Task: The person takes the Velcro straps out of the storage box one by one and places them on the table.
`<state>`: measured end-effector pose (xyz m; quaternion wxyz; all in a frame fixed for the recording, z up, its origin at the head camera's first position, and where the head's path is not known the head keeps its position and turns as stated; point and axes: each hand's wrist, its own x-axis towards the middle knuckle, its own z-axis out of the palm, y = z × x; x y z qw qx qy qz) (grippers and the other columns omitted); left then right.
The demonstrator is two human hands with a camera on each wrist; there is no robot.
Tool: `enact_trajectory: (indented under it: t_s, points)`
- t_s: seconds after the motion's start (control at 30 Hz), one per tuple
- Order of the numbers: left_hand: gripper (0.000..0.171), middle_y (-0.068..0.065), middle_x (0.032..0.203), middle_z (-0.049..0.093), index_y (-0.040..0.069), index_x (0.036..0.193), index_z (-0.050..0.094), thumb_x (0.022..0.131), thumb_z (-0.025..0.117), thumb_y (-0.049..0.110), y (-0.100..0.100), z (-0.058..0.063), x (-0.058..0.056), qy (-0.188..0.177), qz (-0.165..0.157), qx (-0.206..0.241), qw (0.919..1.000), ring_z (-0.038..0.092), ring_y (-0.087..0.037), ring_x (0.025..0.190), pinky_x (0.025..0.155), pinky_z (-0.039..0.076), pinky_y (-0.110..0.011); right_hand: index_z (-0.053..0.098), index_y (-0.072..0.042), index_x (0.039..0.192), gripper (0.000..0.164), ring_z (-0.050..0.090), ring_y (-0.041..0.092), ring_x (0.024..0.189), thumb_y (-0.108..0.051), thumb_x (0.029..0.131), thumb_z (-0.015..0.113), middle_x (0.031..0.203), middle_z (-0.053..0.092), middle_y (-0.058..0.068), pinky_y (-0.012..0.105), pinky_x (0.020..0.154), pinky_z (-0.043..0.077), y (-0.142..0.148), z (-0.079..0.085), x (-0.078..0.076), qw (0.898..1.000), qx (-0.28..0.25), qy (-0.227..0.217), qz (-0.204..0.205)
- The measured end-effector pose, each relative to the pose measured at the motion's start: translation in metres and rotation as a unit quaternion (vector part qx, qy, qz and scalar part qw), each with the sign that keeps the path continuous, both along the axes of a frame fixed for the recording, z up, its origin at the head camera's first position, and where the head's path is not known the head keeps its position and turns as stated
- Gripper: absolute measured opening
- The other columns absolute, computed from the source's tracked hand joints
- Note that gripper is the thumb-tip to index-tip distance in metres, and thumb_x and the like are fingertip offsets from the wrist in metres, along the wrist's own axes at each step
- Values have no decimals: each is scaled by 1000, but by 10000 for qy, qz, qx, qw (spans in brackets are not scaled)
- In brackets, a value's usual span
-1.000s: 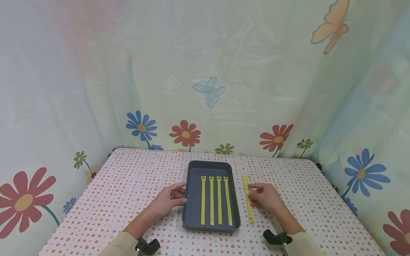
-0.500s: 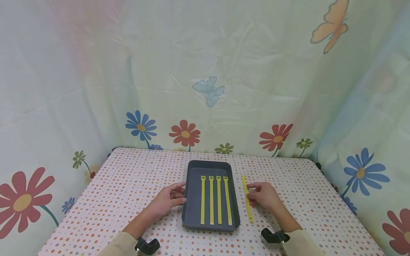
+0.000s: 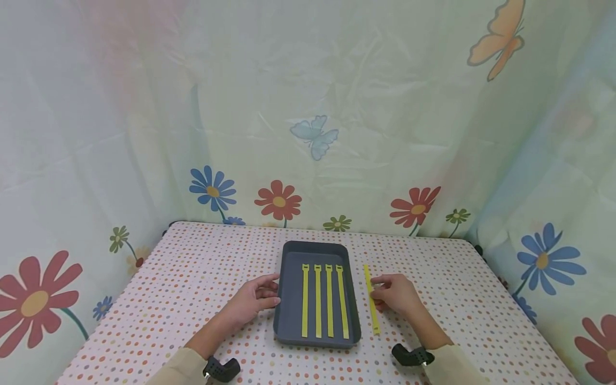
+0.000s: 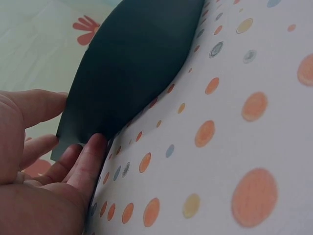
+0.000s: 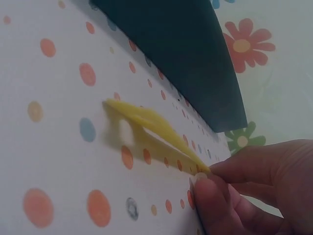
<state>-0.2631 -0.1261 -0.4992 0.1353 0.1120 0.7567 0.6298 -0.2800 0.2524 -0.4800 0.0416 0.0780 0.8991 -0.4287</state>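
My right hand (image 3: 399, 295) pinches a yellow cable tie strap (image 3: 375, 319) between thumb and fingers, to the right of the dark grey tray (image 3: 291, 305). In the right wrist view the strap (image 5: 154, 122) runs from the fingertips close over the table, casting a shadow, with its near part bowed up. My left hand (image 3: 247, 302) rests its fingertips against the tray's left side, and the left wrist view shows them on the outer wall (image 4: 132, 58). Inside the tray several matching yellow straps (image 3: 318, 305) lie side by side, slotted heads away from me, the rightmost slightly slanted.
A dotted cloth (image 3: 207, 267) covers the table. Behind it and along the sides hangs a curtain (image 3: 240, 107) printed with flowers and butterflies. Each wrist wears a black device, such as the right one (image 3: 414, 355).
My right hand has shifted slightly left with the strap, bringing it nearer the tray, and has then stayed almost still. The left hand and the tray have not moved.
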Motion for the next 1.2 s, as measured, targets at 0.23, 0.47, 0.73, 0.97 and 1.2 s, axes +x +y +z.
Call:
enact_trajectory:
  t_s: [0.23, 0.47, 0.73, 0.97, 1.2]
  points:
    - [65, -17, 133, 58, 4, 153, 45, 95, 74, 13, 0, 1, 1, 31, 5, -8, 10000, 64, -20, 112, 90, 58, -30, 69, 6, 124, 37, 65, 16, 57, -2, 88, 72, 76, 68, 8, 29, 53, 57, -2, 0, 0, 9998, 172, 54, 2]
    - [65, -18, 133, 58, 5, 153, 45, 95, 74, 13, 0, 2, 2, 31, 17, -23, 10000, 64, -19, 111, 90, 58, -30, 70, 5, 123, 36, 64, 16, 55, -1, 87, 72, 72, 66, 6, 28, 52, 55, -2, -1, -1, 9998, 172, 41, -4]
    - [66, -18, 132, 59, 4, 153, 44, 95, 74, 13, -1, 3, 2, 55, -21, -36, 10000, 64, -20, 111, 90, 57, -31, 68, 6, 124, 37, 64, 15, 56, -1, 88, 72, 74, 67, 7, 28, 52, 56, -2, -2, 1, 9999, 116, 41, -71]
    - [67, -18, 132, 58, 3, 153, 44, 94, 74, 13, -2, 2, 2, 42, -24, -20, 10000, 64, -19, 111, 91, 57, -31, 66, 8, 124, 35, 65, 15, 58, -4, 91, 70, 77, 69, 8, 29, 54, 58, -1, -1, 2, 10000, -53, -39, -73]
    - [67, -18, 132, 58, 5, 154, 44, 95, 74, 13, -1, 3, 2, 35, -32, 16, 10000, 64, -19, 111, 90, 57, -31, 63, 5, 131, 37, 67, 19, 60, -9, 96, 65, 83, 69, 11, 32, 58, 59, 2, 8, 2, 9989, -364, -255, -115]
